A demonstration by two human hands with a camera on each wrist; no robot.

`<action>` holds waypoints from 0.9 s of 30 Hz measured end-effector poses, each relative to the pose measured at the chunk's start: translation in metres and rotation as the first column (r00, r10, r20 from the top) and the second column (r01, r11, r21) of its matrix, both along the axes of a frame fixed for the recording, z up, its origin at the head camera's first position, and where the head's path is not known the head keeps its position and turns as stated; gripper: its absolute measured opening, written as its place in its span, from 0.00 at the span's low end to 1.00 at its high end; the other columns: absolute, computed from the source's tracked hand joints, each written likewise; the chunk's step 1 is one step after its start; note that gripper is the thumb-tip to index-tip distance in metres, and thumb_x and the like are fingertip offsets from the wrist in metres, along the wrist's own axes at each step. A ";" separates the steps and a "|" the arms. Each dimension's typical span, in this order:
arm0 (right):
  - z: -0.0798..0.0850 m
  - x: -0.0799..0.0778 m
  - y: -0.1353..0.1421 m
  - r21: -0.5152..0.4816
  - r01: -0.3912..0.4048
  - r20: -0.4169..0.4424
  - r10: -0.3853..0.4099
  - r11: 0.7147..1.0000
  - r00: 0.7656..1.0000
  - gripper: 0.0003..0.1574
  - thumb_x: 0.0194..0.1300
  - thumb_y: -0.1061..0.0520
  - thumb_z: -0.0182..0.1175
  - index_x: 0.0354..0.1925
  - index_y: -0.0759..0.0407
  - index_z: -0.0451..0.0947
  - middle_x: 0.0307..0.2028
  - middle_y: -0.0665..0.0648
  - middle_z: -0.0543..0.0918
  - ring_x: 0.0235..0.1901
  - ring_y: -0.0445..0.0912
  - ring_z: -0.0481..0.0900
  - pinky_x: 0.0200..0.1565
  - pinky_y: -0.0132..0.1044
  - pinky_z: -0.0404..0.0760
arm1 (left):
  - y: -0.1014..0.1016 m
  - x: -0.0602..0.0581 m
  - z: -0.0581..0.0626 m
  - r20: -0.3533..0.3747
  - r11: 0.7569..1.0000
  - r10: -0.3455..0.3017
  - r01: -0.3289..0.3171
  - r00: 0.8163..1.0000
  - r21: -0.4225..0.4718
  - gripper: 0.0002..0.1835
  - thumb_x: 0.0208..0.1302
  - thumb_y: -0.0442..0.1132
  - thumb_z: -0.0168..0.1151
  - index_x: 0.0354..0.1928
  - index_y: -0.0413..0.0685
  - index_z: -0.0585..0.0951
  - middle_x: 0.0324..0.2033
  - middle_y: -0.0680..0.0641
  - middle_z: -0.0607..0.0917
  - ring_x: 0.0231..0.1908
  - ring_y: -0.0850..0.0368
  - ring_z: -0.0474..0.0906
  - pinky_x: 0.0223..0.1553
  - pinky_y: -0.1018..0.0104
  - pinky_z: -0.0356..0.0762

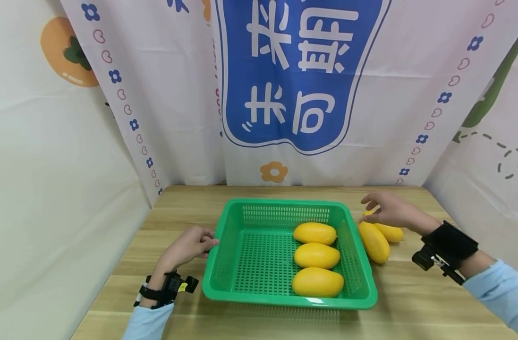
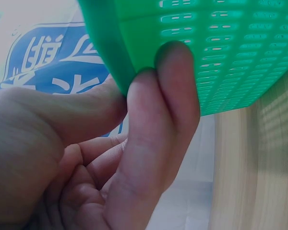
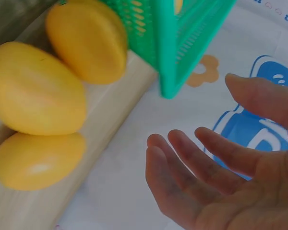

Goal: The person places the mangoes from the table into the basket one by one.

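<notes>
A green plastic basket (image 1: 263, 298) with slotted walls sits mid-table. Inside it, along the right, three yellow mangoes (image 1: 317, 256) lie in a column. My left hand (image 1: 192, 246) pinches the basket's left rim; in the left wrist view the thumb is on one side of the rim and the fingers (image 2: 151, 110) on the other. To the right of the basket, three more mangoes (image 1: 374, 242) lie together on the table, one partly hidden by my hand. Over them hovers my right hand (image 1: 390, 210), fingers loosely bent and holding nothing. The right wrist view shows a gap between that hand and these mangoes (image 3: 36, 91).
The wooden table (image 1: 165, 208) ends at a white printed cloth (image 1: 191, 141) hanging behind it. More pale cloth hangs at the left and right sides. Wood surface shows left of the basket and in front of it.
</notes>
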State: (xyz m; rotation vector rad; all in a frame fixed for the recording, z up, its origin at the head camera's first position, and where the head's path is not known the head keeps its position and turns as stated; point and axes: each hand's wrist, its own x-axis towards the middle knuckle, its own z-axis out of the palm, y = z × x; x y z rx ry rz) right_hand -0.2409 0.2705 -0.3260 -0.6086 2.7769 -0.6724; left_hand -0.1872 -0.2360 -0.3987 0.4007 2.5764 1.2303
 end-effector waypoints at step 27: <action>-0.069 -0.011 0.021 0.186 0.116 0.056 -0.129 0.976 0.990 0.47 0.57 0.51 0.72 0.62 0.80 0.66 0.50 0.80 0.74 0.44 0.59 0.76 0.45 0.56 0.82 | -0.001 -0.003 -0.003 0.000 1.000 -0.018 0.018 1.000 0.005 0.14 0.74 0.36 0.56 0.52 0.32 0.82 0.30 0.47 0.87 0.32 0.56 0.84 0.39 0.56 0.88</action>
